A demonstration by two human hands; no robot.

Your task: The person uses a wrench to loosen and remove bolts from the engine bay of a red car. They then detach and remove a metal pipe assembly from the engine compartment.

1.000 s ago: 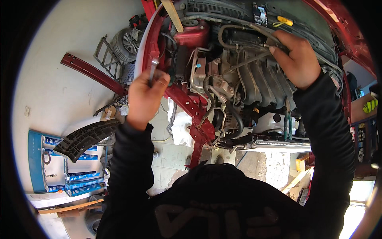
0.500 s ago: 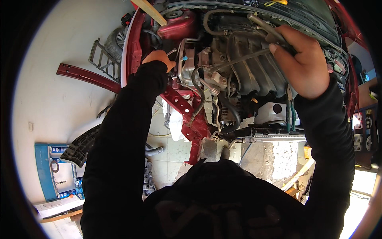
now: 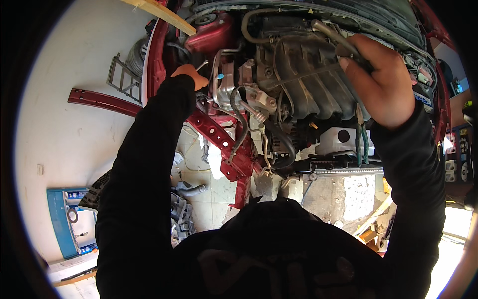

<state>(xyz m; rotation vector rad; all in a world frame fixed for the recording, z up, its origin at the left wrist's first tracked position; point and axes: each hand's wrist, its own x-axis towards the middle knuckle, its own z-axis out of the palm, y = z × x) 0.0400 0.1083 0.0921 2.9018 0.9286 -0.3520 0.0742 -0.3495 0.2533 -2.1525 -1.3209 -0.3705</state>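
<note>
My left hand [image 3: 192,76] is closed around a wrench beside the left side of the engine bay, next to the metal engine mount [image 3: 228,84]. Only the bright tip of the wrench [image 3: 201,65] shows above the fingers. On the right, my right hand [image 3: 383,79] grips a grey metal bar tool [image 3: 306,76] above the dark ribbed intake manifold [image 3: 308,55]. Its thin shaft slants down left toward the bolted mount, where its tip is hard to make out. A thicker, pipe-like piece [image 3: 326,30] juts up left from the same hand; how the two join is hidden.
Green-handled pliers [image 3: 362,142] hang near my right forearm, by a white reservoir [image 3: 338,141]. A wooden bar [image 3: 167,16] crosses the top left. Red frame rails [image 3: 219,137] and black hoses [image 3: 241,119] lie below the mount. A wheel [image 3: 138,57] stands by the wall.
The engine bay and my left hand have shifted slightly left in the view. Both hands keep their grips, and the bar tool stays at nearly the same slant.
</note>
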